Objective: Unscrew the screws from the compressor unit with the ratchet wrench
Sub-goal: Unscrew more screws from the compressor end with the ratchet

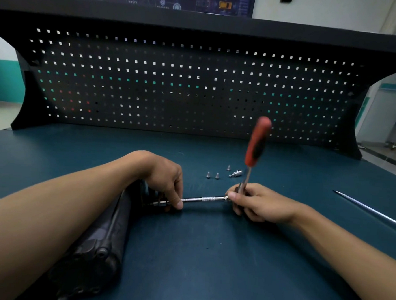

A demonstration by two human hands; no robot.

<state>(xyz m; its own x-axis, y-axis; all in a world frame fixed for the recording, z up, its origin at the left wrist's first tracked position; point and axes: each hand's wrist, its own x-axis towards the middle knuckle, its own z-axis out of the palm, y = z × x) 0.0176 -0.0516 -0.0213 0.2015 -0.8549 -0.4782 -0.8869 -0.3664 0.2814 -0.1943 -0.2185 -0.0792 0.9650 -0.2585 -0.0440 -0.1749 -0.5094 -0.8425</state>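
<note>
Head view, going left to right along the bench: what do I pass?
In order: compressor unit → left hand → extension bar → right hand gripping the ratchet wrench → thin metal rod.

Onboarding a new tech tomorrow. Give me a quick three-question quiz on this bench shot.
1. True or false: the ratchet wrench lies flat on the table.
2. How many loose screws stand beyond the extension bar? A) one B) three C) five
3. Fill in: the left hand pinches the bar beside the ___.
Key: 1 false, its handle points up from the right hand; 2 B; 3 compressor unit.
</note>
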